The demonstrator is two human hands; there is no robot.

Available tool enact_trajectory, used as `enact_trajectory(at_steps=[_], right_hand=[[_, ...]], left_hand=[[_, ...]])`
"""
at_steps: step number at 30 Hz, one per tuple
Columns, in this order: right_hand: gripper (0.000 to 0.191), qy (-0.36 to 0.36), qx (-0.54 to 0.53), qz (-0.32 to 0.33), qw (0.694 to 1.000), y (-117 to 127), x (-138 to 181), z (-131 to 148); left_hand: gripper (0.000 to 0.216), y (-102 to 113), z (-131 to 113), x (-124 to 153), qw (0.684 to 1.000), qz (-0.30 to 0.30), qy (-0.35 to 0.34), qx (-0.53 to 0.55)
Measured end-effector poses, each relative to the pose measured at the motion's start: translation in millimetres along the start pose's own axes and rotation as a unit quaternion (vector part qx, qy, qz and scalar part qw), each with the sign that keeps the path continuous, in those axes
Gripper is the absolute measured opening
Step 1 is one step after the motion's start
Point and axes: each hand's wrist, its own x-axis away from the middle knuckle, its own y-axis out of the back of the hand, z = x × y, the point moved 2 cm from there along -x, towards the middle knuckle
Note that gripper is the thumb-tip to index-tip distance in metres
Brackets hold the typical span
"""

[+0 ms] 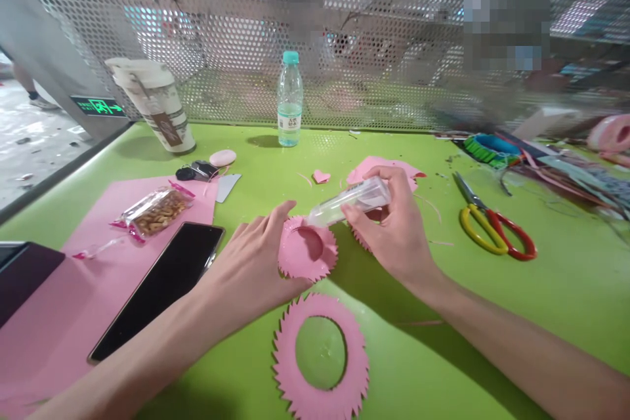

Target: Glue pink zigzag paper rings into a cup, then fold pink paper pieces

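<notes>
In my right hand is a clear glue bottle, tilted with its tip down to the left. The tip is at the upper edge of a small pink paper piece with a jagged rim and a round raised middle. My left hand grips that piece from its left side, thumb and fingers around it. Nearer to me lies a larger pink paper ring with a toothed outer edge. More pink paper lies behind my right hand, partly hidden by it.
Scissors with yellow and red handles lie right. On the left are a black phone, pink paper sheet and snack packet. A water bottle and cup stand before a perforated metal screen.
</notes>
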Motion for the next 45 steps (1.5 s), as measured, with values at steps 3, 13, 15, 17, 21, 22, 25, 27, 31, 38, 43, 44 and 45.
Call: enact_trajectory(at_steps=[3, 13, 15, 17, 21, 22, 25, 27, 31, 38, 43, 44, 45], right_hand=[[0.041, 0.007, 0.005, -0.025, 1.000, 6, -1, 0], [0.048, -0.026, -0.064, 0.016, 0.997, -11, 4, -2], [0.049, -0.023, -0.056, 0.027, 0.998, -14, 6, -3], [0.048, -0.011, -0.042, 0.031, 0.999, -15, 6, -2], [0.046, -0.004, -0.022, 0.027, 0.999, -11, 3, -1], [0.045, -0.003, -0.016, 0.024, 1.000, -8, 3, -1], [0.042, 0.009, 0.002, 0.007, 1.000, 0, 1, -1], [0.042, 0.009, 0.007, -0.009, 1.000, 4, 1, -2], [0.043, -0.001, -0.033, -0.035, 0.999, 8, -2, -1], [0.046, -0.008, -0.064, 0.028, 0.998, -11, 2, 1], [0.045, -0.004, -0.043, 0.055, 0.998, -18, 6, 0], [0.045, -0.002, -0.042, 0.053, 0.998, -18, 5, 0], [0.045, -0.001, -0.041, 0.051, 0.998, -17, 5, 0]], left_hand=[[0.107, -2, 0, 2, 1.000, -0.019, -0.010, -0.008], [0.106, 3, 0, -2, 0.999, 0.008, -0.027, 0.019], [0.107, 2, 0, -2, 1.000, 0.006, -0.020, 0.015], [0.108, 0, 0, -2, 1.000, -0.001, -0.019, 0.014], [0.108, -3, 4, -2, 1.000, -0.013, -0.025, 0.011], [0.108, -3, 5, -2, 1.000, -0.014, -0.026, 0.010], [0.107, -3, 5, -1, 1.000, -0.013, -0.023, 0.005], [0.107, -3, 4, 0, 1.000, -0.013, -0.017, -0.001], [0.116, 0, 2, 2, 1.000, -0.020, -0.003, -0.005], [0.120, -2, 7, -1, 0.999, -0.002, -0.026, 0.022], [0.118, -4, 7, -2, 1.000, -0.008, -0.028, 0.009], [0.117, -4, 7, -2, 1.000, -0.006, -0.027, 0.007], [0.118, -4, 7, -2, 1.000, -0.005, -0.025, 0.006]])
